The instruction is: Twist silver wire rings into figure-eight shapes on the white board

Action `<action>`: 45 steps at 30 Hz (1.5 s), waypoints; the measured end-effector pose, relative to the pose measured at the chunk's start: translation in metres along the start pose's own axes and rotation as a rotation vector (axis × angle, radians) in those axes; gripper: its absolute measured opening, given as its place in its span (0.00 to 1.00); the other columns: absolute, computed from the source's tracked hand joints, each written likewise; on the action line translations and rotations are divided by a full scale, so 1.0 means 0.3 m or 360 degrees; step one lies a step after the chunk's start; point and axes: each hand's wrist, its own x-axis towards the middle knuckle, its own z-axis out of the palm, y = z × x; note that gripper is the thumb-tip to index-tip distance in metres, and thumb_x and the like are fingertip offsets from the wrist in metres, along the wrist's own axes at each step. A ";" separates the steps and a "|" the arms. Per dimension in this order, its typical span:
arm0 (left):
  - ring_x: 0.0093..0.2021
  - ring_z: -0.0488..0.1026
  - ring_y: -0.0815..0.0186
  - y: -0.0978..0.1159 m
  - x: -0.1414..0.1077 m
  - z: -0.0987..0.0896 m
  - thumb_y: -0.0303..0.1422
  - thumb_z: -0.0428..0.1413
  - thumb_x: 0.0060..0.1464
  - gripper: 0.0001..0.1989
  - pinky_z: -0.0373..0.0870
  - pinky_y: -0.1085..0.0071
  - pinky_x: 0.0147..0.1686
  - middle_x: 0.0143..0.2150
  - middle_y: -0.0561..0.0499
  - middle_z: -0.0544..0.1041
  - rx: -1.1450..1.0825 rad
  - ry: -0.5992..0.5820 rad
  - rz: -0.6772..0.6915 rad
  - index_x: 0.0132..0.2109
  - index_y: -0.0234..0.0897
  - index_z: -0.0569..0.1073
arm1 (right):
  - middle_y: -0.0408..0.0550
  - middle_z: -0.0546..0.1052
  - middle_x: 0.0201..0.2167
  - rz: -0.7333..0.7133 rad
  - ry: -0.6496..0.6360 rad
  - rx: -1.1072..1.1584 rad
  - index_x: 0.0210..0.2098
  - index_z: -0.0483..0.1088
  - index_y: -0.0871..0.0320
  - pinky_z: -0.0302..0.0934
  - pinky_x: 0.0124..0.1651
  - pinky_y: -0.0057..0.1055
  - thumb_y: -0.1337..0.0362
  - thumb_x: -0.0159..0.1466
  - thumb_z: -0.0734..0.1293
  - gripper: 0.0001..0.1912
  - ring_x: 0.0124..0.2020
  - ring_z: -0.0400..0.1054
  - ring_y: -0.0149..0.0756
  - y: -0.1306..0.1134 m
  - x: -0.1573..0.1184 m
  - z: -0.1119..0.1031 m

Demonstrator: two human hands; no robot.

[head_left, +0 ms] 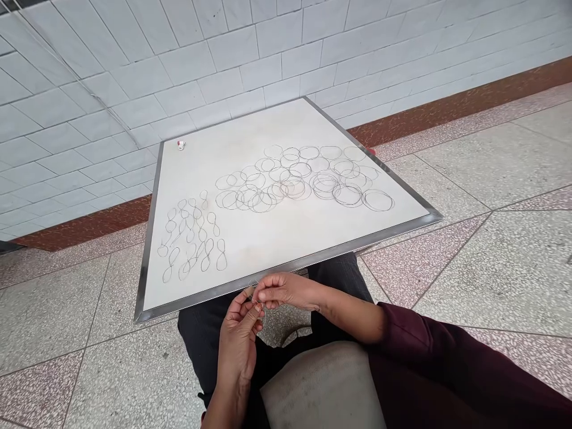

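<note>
Just off the near edge of the white table (pixel 268 238), my left hand (pixel 241 328) and my right hand (pixel 283 290) meet over my lap. Both are closed in a pinch around a thin wire loop (pixel 254 283), of which only a small part shows between the fingers. On the left of the tabletop lie several wire figure-eights (pixel 221 255) in rough rows. Across the middle and right, many round wire rings (pixel 379 201) overlap one another.
A small white and red object (pixel 181 145) sits at the table's far left corner. Grey metal trim (pixel 295 264) borders the table. Behind it stands a white tiled wall (pixel 250 53); the floor (pixel 120 363) is speckled stone.
</note>
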 end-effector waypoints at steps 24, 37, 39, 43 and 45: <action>0.34 0.77 0.69 0.013 -0.003 -0.022 0.31 0.71 0.40 0.22 0.72 0.77 0.32 0.34 0.49 0.80 -0.0119 -0.0060 -0.0121 0.46 0.36 0.80 | 0.44 0.76 0.28 -0.0186 0.0270 -0.0038 0.41 0.80 0.59 0.61 0.35 0.28 0.51 0.56 0.74 0.20 0.30 0.66 0.29 0.019 0.010 0.025; 0.33 0.74 0.71 0.025 0.002 -0.030 0.32 0.70 0.42 0.22 0.68 0.81 0.26 0.33 0.49 0.79 -0.0037 -0.0085 -0.0102 0.47 0.36 0.80 | 0.45 0.76 0.28 -0.0222 0.0270 -0.0202 0.42 0.80 0.58 0.63 0.37 0.30 0.52 0.58 0.72 0.19 0.30 0.66 0.30 0.007 0.003 0.029; 0.32 0.73 0.72 0.024 0.001 -0.029 0.31 0.70 0.42 0.21 0.67 0.81 0.26 0.33 0.50 0.78 0.0000 -0.0104 -0.0078 0.47 0.37 0.80 | 0.44 0.76 0.27 -0.0199 0.0268 -0.0190 0.42 0.80 0.58 0.63 0.36 0.29 0.52 0.58 0.72 0.19 0.29 0.66 0.29 0.010 0.002 0.029; 0.29 0.70 0.73 0.016 0.003 -0.026 0.31 0.70 0.43 0.20 0.64 0.81 0.25 0.31 0.51 0.77 0.0056 -0.0113 -0.0011 0.46 0.37 0.80 | 0.43 0.75 0.24 -0.0194 0.0276 -0.0187 0.43 0.80 0.58 0.62 0.36 0.29 0.52 0.59 0.71 0.18 0.27 0.65 0.29 0.021 0.004 0.032; 0.28 0.69 0.74 0.010 0.006 -0.027 0.32 0.69 0.43 0.19 0.62 0.80 0.24 0.30 0.51 0.77 0.0066 -0.0102 0.0004 0.45 0.37 0.80 | 0.43 0.75 0.25 -0.0199 0.0279 -0.0175 0.43 0.80 0.58 0.62 0.36 0.29 0.52 0.59 0.71 0.19 0.27 0.65 0.29 0.027 0.005 0.039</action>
